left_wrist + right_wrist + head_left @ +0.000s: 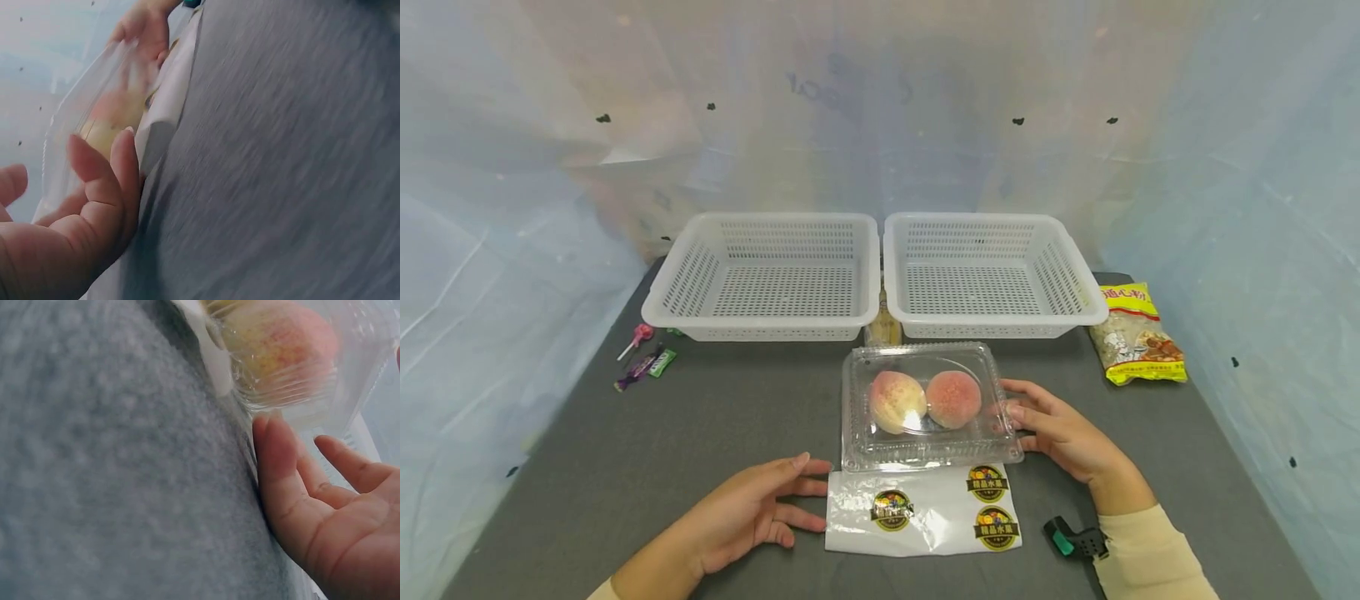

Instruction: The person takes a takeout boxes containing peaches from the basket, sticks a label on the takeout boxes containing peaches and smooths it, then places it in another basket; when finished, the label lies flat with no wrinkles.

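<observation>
Clear plastic box (928, 407) with two peaches (925, 401) sits mid-table, 12 o'clock of a stickered bag (921, 512). Right hand (1060, 433) touches its 3 o'clock edge, fingers relaxed; left hand (748, 512) flat at bag's 9 o'clock edge. Light, flimsy, slippery; best taken by both side rims.

Glossy clear plastic clamshell (928, 404); matt grey felt table (625, 450); white perforated plastic baskets (767, 275)

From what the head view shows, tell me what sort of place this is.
Probably a staged recording booth, not a kitchen or shop: pale plastic sheeting walls a grey table, where two empty white baskets stand behind a clear box of peaches.
</observation>
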The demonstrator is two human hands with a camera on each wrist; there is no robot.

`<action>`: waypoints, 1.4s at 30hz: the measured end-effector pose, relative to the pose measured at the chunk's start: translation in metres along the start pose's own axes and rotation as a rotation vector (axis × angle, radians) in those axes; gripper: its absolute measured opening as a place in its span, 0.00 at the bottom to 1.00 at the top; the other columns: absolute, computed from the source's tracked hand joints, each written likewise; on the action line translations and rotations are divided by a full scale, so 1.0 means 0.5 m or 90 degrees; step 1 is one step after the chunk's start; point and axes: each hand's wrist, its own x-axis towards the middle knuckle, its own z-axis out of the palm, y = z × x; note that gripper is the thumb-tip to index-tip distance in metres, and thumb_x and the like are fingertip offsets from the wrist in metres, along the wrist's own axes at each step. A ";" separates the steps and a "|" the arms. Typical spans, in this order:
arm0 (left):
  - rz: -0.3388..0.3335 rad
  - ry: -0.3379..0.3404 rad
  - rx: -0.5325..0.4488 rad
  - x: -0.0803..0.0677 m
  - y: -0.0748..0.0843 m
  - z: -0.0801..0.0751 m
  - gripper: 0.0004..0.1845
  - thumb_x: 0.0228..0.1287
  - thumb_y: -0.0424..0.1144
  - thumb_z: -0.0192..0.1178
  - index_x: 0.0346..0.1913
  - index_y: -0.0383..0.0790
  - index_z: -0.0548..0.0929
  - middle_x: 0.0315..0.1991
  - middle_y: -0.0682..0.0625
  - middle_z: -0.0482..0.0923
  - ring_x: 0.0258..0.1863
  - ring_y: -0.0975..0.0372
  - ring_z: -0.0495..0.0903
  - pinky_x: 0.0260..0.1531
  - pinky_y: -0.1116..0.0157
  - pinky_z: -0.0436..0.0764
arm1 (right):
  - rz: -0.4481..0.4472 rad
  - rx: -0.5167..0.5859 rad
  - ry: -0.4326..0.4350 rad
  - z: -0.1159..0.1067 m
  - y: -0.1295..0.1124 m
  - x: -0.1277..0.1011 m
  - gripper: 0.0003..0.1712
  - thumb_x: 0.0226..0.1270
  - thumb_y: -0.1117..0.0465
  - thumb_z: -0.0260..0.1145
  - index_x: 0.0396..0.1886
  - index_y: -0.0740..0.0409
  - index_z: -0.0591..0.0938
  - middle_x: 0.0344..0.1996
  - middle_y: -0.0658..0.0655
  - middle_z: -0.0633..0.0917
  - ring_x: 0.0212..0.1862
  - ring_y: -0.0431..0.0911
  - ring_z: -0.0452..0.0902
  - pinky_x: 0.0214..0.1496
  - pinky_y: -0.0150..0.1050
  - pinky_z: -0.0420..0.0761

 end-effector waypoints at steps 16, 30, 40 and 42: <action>0.133 -0.051 0.097 -0.003 -0.027 0.075 0.21 0.78 0.31 0.66 0.67 0.20 0.81 0.66 0.39 0.77 0.57 0.53 0.84 0.56 0.59 0.86 | -0.023 -0.009 0.032 -0.007 -0.016 -0.012 0.33 0.91 0.61 0.53 0.84 0.70 0.56 0.64 0.63 0.79 0.59 0.55 0.82 0.55 0.50 0.86; 0.482 -0.064 0.254 0.003 -0.007 0.163 0.10 0.68 0.21 0.72 0.50 0.30 0.92 0.51 0.42 0.82 0.46 0.59 0.84 0.39 0.65 0.88 | -0.153 0.022 0.127 -0.009 -0.128 -0.012 0.22 0.90 0.66 0.54 0.77 0.58 0.70 0.63 0.62 0.80 0.54 0.51 0.85 0.51 0.42 0.87; 0.551 0.084 0.347 0.028 0.087 0.169 0.13 0.71 0.20 0.68 0.52 0.34 0.94 0.49 0.43 0.80 0.37 0.60 0.80 0.33 0.67 0.84 | -0.271 0.043 0.127 0.011 -0.228 0.002 0.22 0.88 0.72 0.52 0.74 0.62 0.76 0.59 0.64 0.82 0.53 0.52 0.85 0.51 0.40 0.87; 0.555 0.085 0.327 0.038 0.112 0.167 0.14 0.71 0.20 0.67 0.54 0.32 0.93 0.51 0.41 0.79 0.43 0.57 0.83 0.38 0.66 0.86 | -0.289 0.034 0.138 0.017 -0.248 0.002 0.22 0.87 0.72 0.52 0.74 0.63 0.76 0.59 0.64 0.82 0.53 0.52 0.85 0.51 0.40 0.86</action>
